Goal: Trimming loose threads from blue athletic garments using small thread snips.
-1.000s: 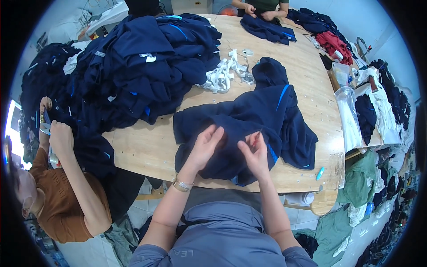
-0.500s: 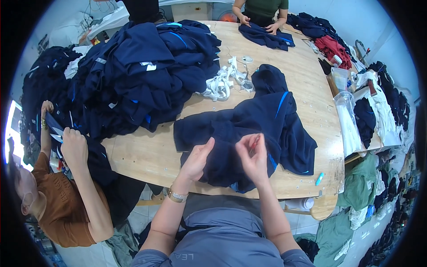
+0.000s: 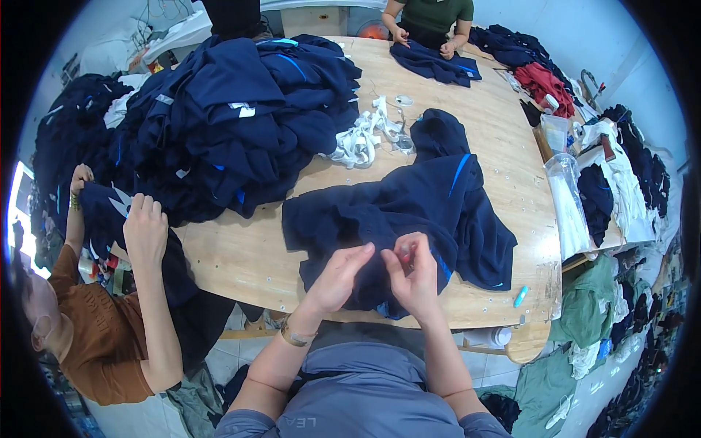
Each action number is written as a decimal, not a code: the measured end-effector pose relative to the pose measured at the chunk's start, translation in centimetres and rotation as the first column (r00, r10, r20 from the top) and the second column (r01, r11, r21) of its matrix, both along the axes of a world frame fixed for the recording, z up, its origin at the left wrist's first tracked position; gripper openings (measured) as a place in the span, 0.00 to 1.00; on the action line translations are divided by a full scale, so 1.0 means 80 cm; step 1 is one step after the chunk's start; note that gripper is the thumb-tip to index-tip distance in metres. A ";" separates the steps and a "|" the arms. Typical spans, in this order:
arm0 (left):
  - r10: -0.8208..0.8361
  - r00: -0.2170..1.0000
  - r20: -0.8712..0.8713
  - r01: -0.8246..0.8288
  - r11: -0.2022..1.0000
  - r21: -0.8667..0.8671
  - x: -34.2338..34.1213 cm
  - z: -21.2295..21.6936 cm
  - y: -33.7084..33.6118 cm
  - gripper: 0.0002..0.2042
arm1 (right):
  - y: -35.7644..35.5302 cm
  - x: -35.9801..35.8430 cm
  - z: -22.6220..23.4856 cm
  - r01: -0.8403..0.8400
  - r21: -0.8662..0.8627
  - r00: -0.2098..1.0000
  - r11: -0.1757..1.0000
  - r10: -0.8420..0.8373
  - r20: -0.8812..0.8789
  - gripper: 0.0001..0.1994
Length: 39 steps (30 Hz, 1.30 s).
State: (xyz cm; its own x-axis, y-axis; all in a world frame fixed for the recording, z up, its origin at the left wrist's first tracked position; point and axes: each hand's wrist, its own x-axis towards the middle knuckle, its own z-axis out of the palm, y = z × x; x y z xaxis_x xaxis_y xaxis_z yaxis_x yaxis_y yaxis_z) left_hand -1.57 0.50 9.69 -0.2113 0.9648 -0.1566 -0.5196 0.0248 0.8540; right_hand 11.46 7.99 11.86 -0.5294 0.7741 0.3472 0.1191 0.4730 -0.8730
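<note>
A dark navy garment [image 3: 387, 204] with bright blue trim lies rumpled on the table in front of me. Over its near part, my right hand [image 3: 415, 279] is closed around a small red object [image 3: 406, 252], mostly hidden by the fingers, so its kind does not show. My left hand [image 3: 340, 280] faces it from the left, its thumb and fingers drawn together; whatever it may pinch is too small to make out. A narrow gap separates the two hands. A teal marker-like stick [image 3: 521, 296] rests on the table to the right.
A tall heap of navy garments [image 3: 219, 124] covers the table's left side, with tangled white strips [image 3: 358, 139] beside it. At left, a person in brown [image 3: 109, 336] holds scissors [image 3: 121, 201] and dark cloth. Across the table, another person [image 3: 431, 22] handles a navy garment.
My left hand has moved right, closer to my right hand, and both have dropped slightly. The person at left has shifted the scissors right and raised the dark cloth.
</note>
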 end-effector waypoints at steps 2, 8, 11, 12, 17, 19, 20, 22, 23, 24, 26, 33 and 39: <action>-0.046 0.999 -0.004 0.046 0.999 0.017 -0.005 -0.010 -0.002 0.12 | 0.007 0.003 -0.005 0.072 0.005 0.996 0.997 -0.071 -0.052 0.10; -0.002 0.959 0.284 0.000 1.000 0.010 -0.002 0.024 0.002 0.11 | 0.023 0.022 0.000 0.070 -0.383 0.839 0.921 -0.262 -0.477 0.11; -0.025 0.915 0.403 0.009 0.999 0.044 -0.006 0.010 0.003 0.10 | 0.012 0.016 -0.005 0.020 -0.365 0.911 0.931 -0.167 -0.377 0.12; -0.038 0.910 0.412 0.012 0.998 0.067 -0.006 0.009 0.003 0.11 | 0.010 0.013 -0.010 0.024 -0.273 0.956 0.962 -0.102 -0.275 0.13; -0.024 0.942 0.335 0.014 0.999 0.032 -0.003 0.024 0.006 0.10 | 0.001 0.005 -0.009 -0.119 -0.431 0.930 0.894 -0.053 -0.364 0.13; -0.012 0.979 0.205 0.004 0.999 0.040 -0.001 0.024 0.004 0.12 | 0.000 0.006 -0.003 -0.142 -0.508 0.890 0.850 -0.115 -0.442 0.12; -0.013 0.979 0.204 0.004 0.999 0.042 -0.001 0.024 0.004 0.12 | 0.002 0.009 -0.002 -0.134 -0.491 0.897 0.861 -0.105 -0.430 0.12; 0.014 0.985 0.172 -0.022 0.999 0.045 0.001 0.028 0.004 0.15 | 0.005 0.017 -0.002 -0.125 -0.471 0.903 0.873 -0.096 -0.418 0.12; 0.013 0.985 0.171 -0.021 0.999 0.047 0.002 0.028 0.003 0.15 | 0.006 0.023 -0.002 -0.064 -0.364 0.957 0.929 -0.046 -0.287 0.11; 0.009 0.990 0.140 -0.016 0.999 0.049 0.002 0.028 0.003 0.15 | 0.005 0.027 -0.003 -0.021 -0.243 0.990 0.970 -0.014 -0.143 0.11; 0.006 0.994 0.108 -0.012 0.999 0.051 0.001 0.028 0.001 0.16 | -0.003 0.028 0.008 0.037 -0.121 0.998 0.992 -0.030 0.056 0.15; 0.098 0.987 -0.129 -0.086 0.992 0.093 0.004 0.032 -0.002 0.16 | -0.010 0.039 -0.008 0.013 0.208 0.947 0.978 -0.080 0.312 0.16; 0.126 0.949 -0.288 -0.103 0.990 0.095 0.009 0.038 -0.003 0.14 | -0.009 0.038 -0.007 -0.001 0.304 0.940 0.953 -0.103 0.326 0.16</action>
